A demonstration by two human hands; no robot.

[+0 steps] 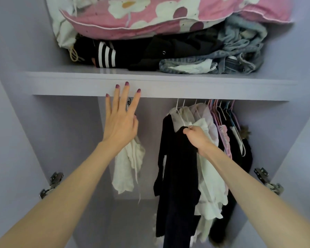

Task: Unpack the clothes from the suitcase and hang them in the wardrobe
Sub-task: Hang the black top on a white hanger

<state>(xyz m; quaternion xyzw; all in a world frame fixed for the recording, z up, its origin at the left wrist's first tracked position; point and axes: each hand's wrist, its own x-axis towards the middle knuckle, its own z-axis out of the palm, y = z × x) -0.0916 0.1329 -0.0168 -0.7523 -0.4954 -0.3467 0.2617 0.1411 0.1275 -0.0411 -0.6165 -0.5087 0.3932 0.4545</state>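
Head view, looking up into the wardrobe [64, 140]. Left grip [121, 120]: fingers straight and spread apart, tips laid against the front edge of the shelf [168, 85], thumb tucked behind the palm; whether the thumb pinches anything, cannot tell. White garment [127, 169] hanging just below and behind that grip, bunched, its top hidden by the palm, a small metal clip or hook [128, 101] showing between the fingers. Right grip [198, 138]: curled tight, clamped on the shoulder of a black garment [175, 176], a thin ring on one finger. Black garment draped long below that grip, one sleeve dangling on its left side. Directly behind and to the right of the right grip, a packed row of hanging clothes [209, 176]: white and cream pieces in front, pale pink ones next, dark ones farthest right, on white, pink and blue hangers [217, 108] crowded together under the shelf. Above both grips, on the shelf, a heap: black clothing with white stripes [106, 54] on the left, crumpled denim [240, 56] on the right, a pink floral quilt [150, 15] piled on top. Metal door hinges [52, 183] low at either side, well apart from both grips.
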